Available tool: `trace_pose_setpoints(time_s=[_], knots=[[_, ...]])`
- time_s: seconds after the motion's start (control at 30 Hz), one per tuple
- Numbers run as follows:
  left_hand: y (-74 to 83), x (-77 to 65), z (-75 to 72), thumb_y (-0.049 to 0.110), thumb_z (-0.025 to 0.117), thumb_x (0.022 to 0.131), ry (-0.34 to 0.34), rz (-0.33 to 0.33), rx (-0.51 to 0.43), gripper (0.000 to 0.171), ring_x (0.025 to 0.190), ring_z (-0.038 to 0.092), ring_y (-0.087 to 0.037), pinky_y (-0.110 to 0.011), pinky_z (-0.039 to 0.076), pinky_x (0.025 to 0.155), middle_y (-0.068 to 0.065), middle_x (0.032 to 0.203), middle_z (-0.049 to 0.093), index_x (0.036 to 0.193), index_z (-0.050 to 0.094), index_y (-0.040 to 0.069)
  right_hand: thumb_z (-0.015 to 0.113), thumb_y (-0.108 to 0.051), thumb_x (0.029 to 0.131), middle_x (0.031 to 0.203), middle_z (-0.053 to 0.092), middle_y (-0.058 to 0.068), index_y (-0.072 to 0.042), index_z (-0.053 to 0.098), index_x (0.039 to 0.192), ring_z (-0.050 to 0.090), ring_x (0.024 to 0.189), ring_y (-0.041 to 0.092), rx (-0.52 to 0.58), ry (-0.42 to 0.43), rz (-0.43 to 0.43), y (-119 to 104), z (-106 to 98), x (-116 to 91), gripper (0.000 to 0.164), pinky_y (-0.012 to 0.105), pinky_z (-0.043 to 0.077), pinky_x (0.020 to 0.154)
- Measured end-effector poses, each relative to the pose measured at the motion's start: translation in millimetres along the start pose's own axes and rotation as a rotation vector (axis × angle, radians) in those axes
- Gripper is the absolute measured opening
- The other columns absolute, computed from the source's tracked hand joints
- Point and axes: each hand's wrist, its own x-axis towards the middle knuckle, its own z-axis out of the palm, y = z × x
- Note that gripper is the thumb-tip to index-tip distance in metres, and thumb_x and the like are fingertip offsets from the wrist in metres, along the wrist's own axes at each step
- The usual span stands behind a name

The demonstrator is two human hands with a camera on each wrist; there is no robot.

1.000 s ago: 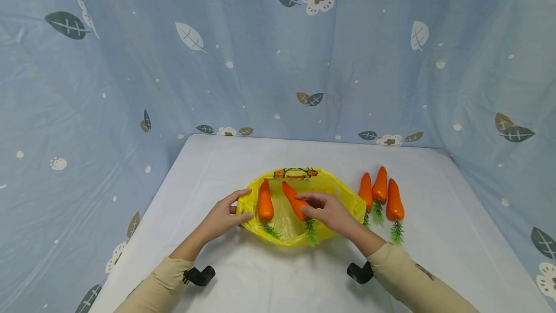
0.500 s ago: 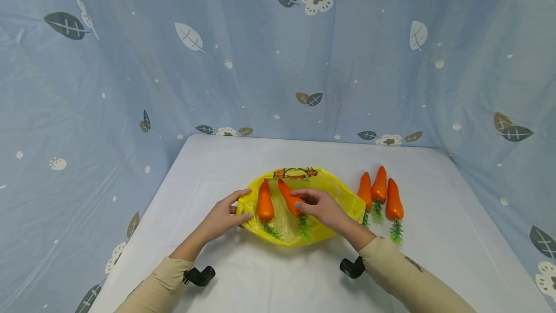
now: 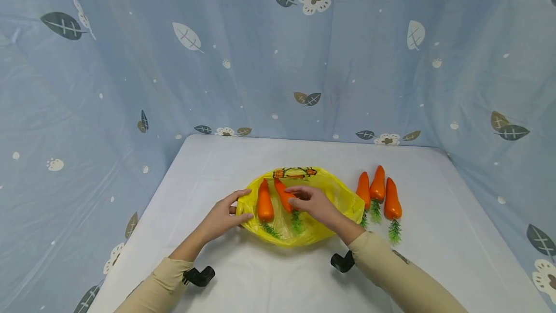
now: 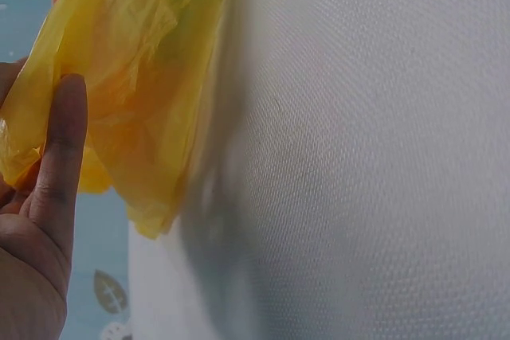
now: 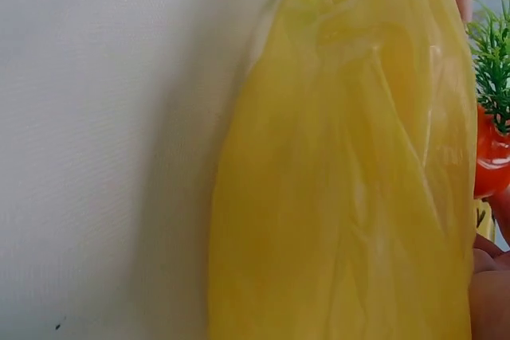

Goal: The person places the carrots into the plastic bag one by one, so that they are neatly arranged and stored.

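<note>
A yellow plastic bag [image 3: 340, 196] lies with its mouth spread wide in the middle of the table. My left hand [image 3: 221, 219] pinches its left rim between thumb and fingers; the left wrist view shows the thumb against the yellow film [image 4: 143, 93]. At the bag's opening my right hand [image 3: 316, 204] holds an orange toy carrot [image 3: 282, 193] with green leaves, its tip pointing away from me. A second carrot [image 3: 265, 205] lies inside the bag, left of the held one. In the right wrist view the bag's side [image 5: 343, 181] hides most of the right hand [image 5: 490, 296].
Three more carrots lie on the table right of the bag: one [image 3: 363, 191] close to its rim, one [image 3: 378, 185] behind, one [image 3: 393, 202] farther right. A blue patterned curtain [image 3: 260, 62] surrounds the white table [image 3: 208, 158] at the back and sides.
My right hand has moved left and slightly away from me with its carrot, bringing it nearer the carrot in the bag. The left hand has stayed on the rim.
</note>
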Motion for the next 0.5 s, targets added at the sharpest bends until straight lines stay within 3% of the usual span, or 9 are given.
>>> trace_pose_setpoints(time_s=[0.1, 0.33, 0.5], knots=[[-0.4, 0.0, 0.0, 0.021, 0.077, 0.093, 0.003, 0.002, 0.004, 0.072, 0.093, 0.072, -0.023, -0.045, 0.061, 0.074, -0.024, 0.136, 0.056, 0.154, 0.042, 0.008, 0.070, -0.030, 0.099, 0.134, 0.064, 0.009, -0.012, 0.066, 0.136, 0.062, 0.109, 0.022, -0.008, 0.009, 0.001, 3, 2, 4, 0.041, 0.035, 0.056, 0.089], [-3.7, 0.1, -0.1, 0.022, 0.077, 0.094, 0.010, 0.003, 0.021, 0.071, 0.101, 0.072, -0.023, -0.029, 0.059, 0.073, -0.024, 0.142, 0.054, 0.154, 0.042, 0.009, 0.069, -0.024, 0.099, 0.133, 0.063, 0.013, -0.008, 0.064, 0.136, 0.063, 0.110, 0.024, 0.040, 0.010, -0.008, 8, 7, 12, 0.041, 0.038, 0.056, 0.090], [-3.5, 0.6, -0.3, 0.022, 0.077, 0.094, 0.007, 0.001, 0.004, 0.072, 0.100, 0.072, -0.024, -0.033, 0.060, 0.075, -0.024, 0.140, 0.056, 0.155, 0.041, 0.010, 0.069, -0.022, 0.099, 0.135, 0.062, 0.011, -0.010, 0.065, 0.136, 0.064, 0.110, 0.024, 0.044, 0.008, 0.000, 13, 12, 18, 0.039, 0.036, 0.057, 0.090]])
